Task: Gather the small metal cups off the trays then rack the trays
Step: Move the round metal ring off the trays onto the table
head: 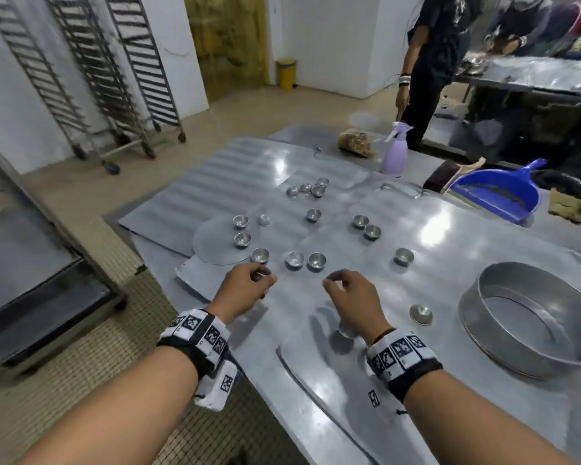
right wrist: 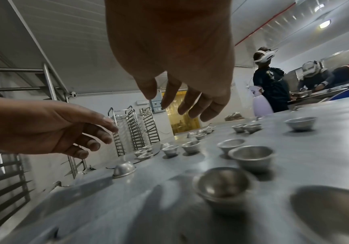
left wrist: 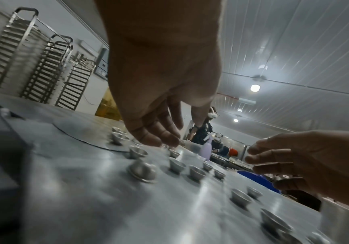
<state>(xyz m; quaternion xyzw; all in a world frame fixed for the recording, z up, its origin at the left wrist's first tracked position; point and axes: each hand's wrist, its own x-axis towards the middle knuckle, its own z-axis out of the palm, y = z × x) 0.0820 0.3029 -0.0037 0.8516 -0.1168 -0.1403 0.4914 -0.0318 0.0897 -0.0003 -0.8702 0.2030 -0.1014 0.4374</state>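
Several small metal cups stand scattered over flat metal trays [head: 188, 196] on the table. Three cups [head: 294, 260] sit in a row just beyond my hands. My left hand [head: 260, 275] hovers above the table with relaxed fingers and holds nothing; an upturned cup [left wrist: 143, 170] lies just below it. My right hand [head: 336, 280] hangs beside it, fingers loosely bent and empty. One cup [right wrist: 223, 184] stands under my right wrist. Another cup [head: 421, 314] lies to the right of that hand.
A round metal tin [head: 530, 317] stands at the near right. A blue dustpan [head: 497, 193] and a lilac spray bottle [head: 395, 149] are at the far edge. Wheeled tray racks [head: 91, 78] stand against the back-left wall. People work at another table [head: 534, 75] behind.
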